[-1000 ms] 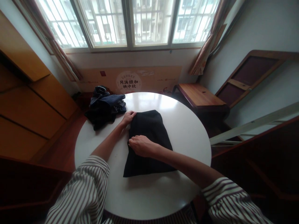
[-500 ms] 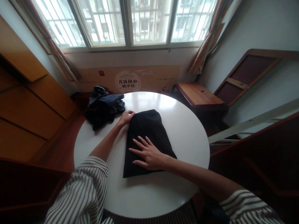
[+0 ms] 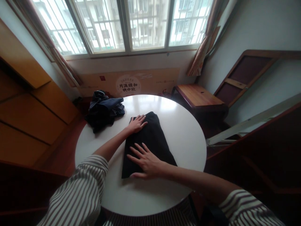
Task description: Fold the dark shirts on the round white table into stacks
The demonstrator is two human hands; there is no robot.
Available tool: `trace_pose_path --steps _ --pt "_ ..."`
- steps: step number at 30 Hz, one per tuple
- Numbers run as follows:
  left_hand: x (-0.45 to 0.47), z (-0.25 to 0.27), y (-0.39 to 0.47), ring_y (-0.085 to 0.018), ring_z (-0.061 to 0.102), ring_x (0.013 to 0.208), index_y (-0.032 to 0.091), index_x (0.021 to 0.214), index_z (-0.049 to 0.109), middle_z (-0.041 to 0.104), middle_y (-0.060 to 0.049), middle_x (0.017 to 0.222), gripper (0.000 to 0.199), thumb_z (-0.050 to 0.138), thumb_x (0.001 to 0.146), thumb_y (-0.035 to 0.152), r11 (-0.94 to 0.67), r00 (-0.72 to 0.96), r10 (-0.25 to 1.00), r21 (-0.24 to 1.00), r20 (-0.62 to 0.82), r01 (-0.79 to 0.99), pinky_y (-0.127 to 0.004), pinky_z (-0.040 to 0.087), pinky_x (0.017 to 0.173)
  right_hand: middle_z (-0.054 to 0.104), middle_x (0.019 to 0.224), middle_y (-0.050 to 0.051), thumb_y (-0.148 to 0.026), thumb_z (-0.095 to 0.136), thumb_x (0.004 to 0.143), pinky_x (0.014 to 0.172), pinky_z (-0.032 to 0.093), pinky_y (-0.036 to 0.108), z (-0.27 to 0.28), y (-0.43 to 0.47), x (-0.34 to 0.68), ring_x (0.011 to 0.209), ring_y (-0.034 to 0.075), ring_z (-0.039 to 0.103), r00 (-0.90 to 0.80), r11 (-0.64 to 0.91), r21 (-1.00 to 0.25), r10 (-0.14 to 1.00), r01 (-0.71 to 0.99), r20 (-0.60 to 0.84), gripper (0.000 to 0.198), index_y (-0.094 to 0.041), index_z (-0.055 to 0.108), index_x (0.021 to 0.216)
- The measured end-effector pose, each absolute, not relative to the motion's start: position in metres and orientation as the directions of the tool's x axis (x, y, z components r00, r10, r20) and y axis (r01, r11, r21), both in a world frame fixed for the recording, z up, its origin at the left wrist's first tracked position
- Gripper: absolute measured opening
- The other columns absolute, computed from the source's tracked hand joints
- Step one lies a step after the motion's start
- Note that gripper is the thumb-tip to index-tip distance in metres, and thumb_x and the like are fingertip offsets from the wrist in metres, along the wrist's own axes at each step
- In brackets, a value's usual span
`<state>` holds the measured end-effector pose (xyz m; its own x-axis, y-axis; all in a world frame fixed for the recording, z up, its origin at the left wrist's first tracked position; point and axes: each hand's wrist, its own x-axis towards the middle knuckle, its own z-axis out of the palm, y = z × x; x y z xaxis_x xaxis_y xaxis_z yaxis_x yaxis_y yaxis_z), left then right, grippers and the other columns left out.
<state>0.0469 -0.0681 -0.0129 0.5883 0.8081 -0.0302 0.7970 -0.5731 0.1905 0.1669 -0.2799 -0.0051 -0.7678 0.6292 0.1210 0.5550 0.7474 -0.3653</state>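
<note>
A folded black garment [image 3: 156, 138] lies flat on the round white table [image 3: 185, 135]; its exact kind cannot be made out. Across its far left part rests my left hand [image 3: 137, 123], palm down with the fingers stretched out. My right hand [image 3: 147, 163] lies spread on the near part of the cloth, its thumb by the near edge. Neither hand grips anything. To the left of the garment, a crumpled heap of dark clothes [image 3: 103, 110] sits at the table's far left edge.
Beyond the table a wooden bench [image 3: 199, 95] stands at the right, near a leaning wood-framed panel [image 3: 244, 72]. A printed cardboard sheet [image 3: 150, 80] is under the barred window [image 3: 148, 25]. Orange-brown cabinets [image 3: 28, 116] line the left side.
My left hand has let go of the garment's far left corner and now lies flat on the cloth, further right. My right hand has shifted slightly towards me.
</note>
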Motion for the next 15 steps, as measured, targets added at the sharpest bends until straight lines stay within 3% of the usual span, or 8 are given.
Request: trace_pose_path --steps 3,5,7,9,11,13,15 --pt "0.06 -0.01 -0.062 -0.035 0.018 0.15 0.02 0.157 0.025 0.021 -0.009 0.163 0.059 0.024 0.103 0.044 -0.543 0.547 0.837 0.134 0.012 0.829 -0.068 0.015 0.114 0.025 0.16 0.021 -0.067 0.047 0.091 0.12 0.016 0.052 0.003 -0.297 0.171 0.149 0.034 0.019 -0.809 0.792 -0.389 0.564 0.471 0.168 0.086 -0.011 0.03 0.154" --pt "0.072 -0.006 -0.062 -0.033 0.015 0.151 0.021 0.157 0.024 0.019 -0.007 0.164 0.058 0.023 0.103 0.042 -0.624 0.618 0.781 0.12 0.092 0.772 -0.066 0.015 0.116 0.047 0.148 0.018 -0.056 0.045 0.097 0.115 0.03 0.044 0.015 -0.293 0.178 0.14 0.028 0.04 -0.821 0.8 -0.416 0.54 0.433 0.185 0.062 -0.013 0.049 0.143" --pt "0.086 -0.005 -0.063 -0.029 0.014 0.151 0.027 0.156 0.025 0.019 -0.003 0.164 0.056 0.024 0.103 0.045 -0.724 0.715 0.689 0.121 0.115 0.679 -0.062 0.015 0.117 0.068 0.121 0.014 -0.041 0.036 0.103 0.102 0.044 0.037 0.026 -0.273 0.188 0.116 0.023 0.061 -0.768 0.75 -0.423 0.617 0.508 0.171 0.043 -0.015 0.067 0.117" --pt "0.097 -0.007 -0.061 -0.029 0.013 0.151 0.031 0.154 0.03 0.021 -0.001 0.164 0.055 0.026 0.103 0.05 -0.771 0.77 0.634 0.133 0.068 0.623 -0.062 0.016 0.117 0.072 0.105 0.014 -0.034 0.032 0.104 0.095 0.049 0.037 0.03 -0.246 0.202 0.102 0.023 0.066 -0.635 0.643 -0.372 0.755 0.669 0.164 0.043 -0.013 0.07 0.103" --pt "0.105 -0.01 -0.056 -0.029 0.013 0.151 0.033 0.153 0.032 0.022 0.0 0.163 0.054 0.026 0.103 0.051 -0.764 0.77 0.637 0.145 0.015 0.629 -0.064 0.015 0.116 0.066 0.121 0.02 -0.038 0.038 0.103 0.103 0.044 0.044 0.023 -0.224 0.217 0.117 0.03 0.06 -0.517 0.544 -0.284 0.839 0.789 0.17 0.044 -0.009 0.067 0.116" --pt "0.108 -0.014 -0.05 -0.029 0.013 0.151 0.033 0.153 0.032 0.021 0.001 0.164 0.053 0.024 0.103 0.05 -0.743 0.753 0.658 0.157 -0.005 0.65 -0.064 0.015 0.116 0.046 0.147 0.024 -0.047 0.044 0.099 0.113 0.032 0.052 0.007 -0.216 0.231 0.139 0.036 0.04 -0.487 0.511 -0.222 0.86 0.831 0.154 0.057 -0.007 0.052 0.139" --pt "0.109 -0.017 -0.043 -0.029 0.013 0.151 0.034 0.153 0.031 0.021 0.001 0.164 0.052 0.023 0.104 0.048 -0.728 0.737 0.675 0.158 0.0 0.667 -0.063 0.016 0.116 0.025 0.159 0.023 -0.053 0.045 0.097 0.118 0.022 0.055 -0.012 -0.225 0.239 0.148 0.037 0.02 -0.49 0.506 -0.207 0.862 0.837 0.128 0.071 -0.008 0.036 0.151"
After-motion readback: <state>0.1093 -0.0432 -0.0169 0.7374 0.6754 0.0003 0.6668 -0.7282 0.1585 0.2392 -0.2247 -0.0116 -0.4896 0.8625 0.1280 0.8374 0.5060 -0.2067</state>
